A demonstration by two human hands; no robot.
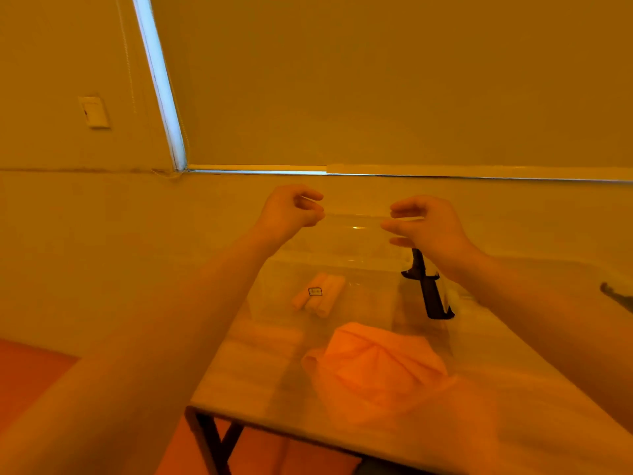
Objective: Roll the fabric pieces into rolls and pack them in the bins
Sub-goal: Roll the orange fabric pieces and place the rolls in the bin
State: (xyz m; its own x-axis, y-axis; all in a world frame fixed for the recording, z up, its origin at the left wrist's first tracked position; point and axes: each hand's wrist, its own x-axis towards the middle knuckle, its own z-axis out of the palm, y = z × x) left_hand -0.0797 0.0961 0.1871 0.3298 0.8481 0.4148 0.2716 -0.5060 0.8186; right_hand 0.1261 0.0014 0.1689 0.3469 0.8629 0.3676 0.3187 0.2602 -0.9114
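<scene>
Both arms reach forward over a pale, wood-grained table top [260, 368] on dark folding legs. The left hand [291, 210] and the right hand [424, 224] are raised at the same height, facing one another, each with its fingers curled and thumb brought near them at an end of what looks like a clear, see-through plastic lid or panel [356, 222] stretched between them. The panel is so faint that I cannot tell for sure whether the fingers really pinch it, though its edges seem to meet both hands.

Below the hands stands a clear plastic bin [274, 296] on the far part of the table. Inside it, on the bottom, lie three pale peach fabric rolls [320, 296] side by side, touching one another and angled towards the far right (a small dark-outlined label shows on or in front of them). A black latch handle [428, 289] sits on the bin's right wall, just under the right wrist.

Nearer the camera, a loose, crumpled orange fabric piece [373, 365] lies unrolled on the table, just in front of the bin and apart from the rolls.

Behind the table is a plain wall with a white switch plate [94, 112] at the left, and a drawn window blind [376, 80] with a bright strip of light at its left and bottom edges. Another dark object [616, 296] shows at the far right edge, too cut off to identify
</scene>
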